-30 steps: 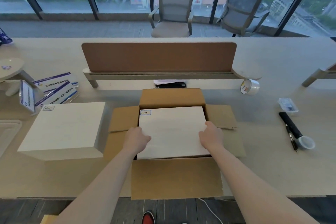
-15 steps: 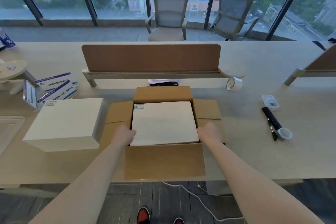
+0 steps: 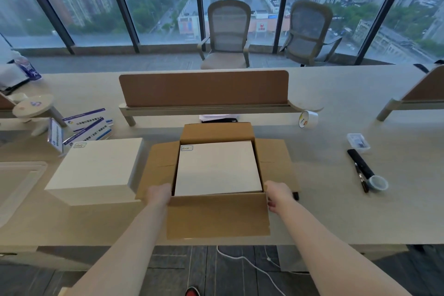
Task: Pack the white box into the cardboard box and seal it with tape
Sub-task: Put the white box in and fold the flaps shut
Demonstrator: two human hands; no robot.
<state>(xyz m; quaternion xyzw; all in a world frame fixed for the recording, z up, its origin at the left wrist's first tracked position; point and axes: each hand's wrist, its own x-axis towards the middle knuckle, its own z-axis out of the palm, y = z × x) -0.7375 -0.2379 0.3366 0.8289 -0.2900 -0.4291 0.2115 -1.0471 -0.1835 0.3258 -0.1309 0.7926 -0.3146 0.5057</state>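
Desk (image 3: 336,214): white box (image 3: 217,168) in cardboard box (image 3: 216,220), between left hand (image 3: 158,194), right hand (image 3: 278,193); grip state unclear.

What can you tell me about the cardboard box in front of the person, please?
The cardboard box is plain brown corrugated board, standing open near the front edge of the pale desk. Its four top flaps are spread outward, the near one pointing toward the person. A white box with a small label lies flat inside, nearly filling it. The left hand and right hand touch its near corners. No tape shows on it.
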